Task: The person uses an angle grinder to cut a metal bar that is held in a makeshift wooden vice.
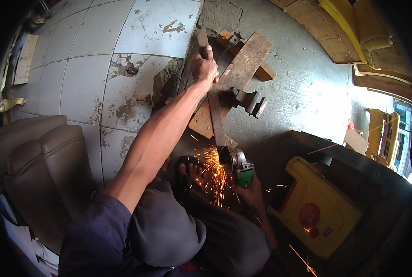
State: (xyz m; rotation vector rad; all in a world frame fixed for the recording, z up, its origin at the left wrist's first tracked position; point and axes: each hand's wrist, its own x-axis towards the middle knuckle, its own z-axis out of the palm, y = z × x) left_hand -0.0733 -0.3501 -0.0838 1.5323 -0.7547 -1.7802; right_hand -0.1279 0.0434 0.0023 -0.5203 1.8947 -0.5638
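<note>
My left hand [204,68] is closed round the far part of a long flat metal bar [216,117], with the thumb pointing away from me. The bar runs back toward me across a low wooden bench [247,59]. At its near end sits an angle grinder [243,175] with a green body, its disc meeting the metal. Orange sparks [217,175] spray down from there toward my feet. My right hand [249,193], partly in shadow, grips the grinder's body from below. Beside the bar, a metal vise [249,102] sticks out from the bench's right side.
My sandalled feet [192,173] are close under the sparks. A yellow plastic stool [316,207] lies to the right near a dark box edge [335,154]. Brown padded seats [53,171] stand at left. Worn white tiles [141,87] meet grey concrete; wooden furniture [326,27] stands far right.
</note>
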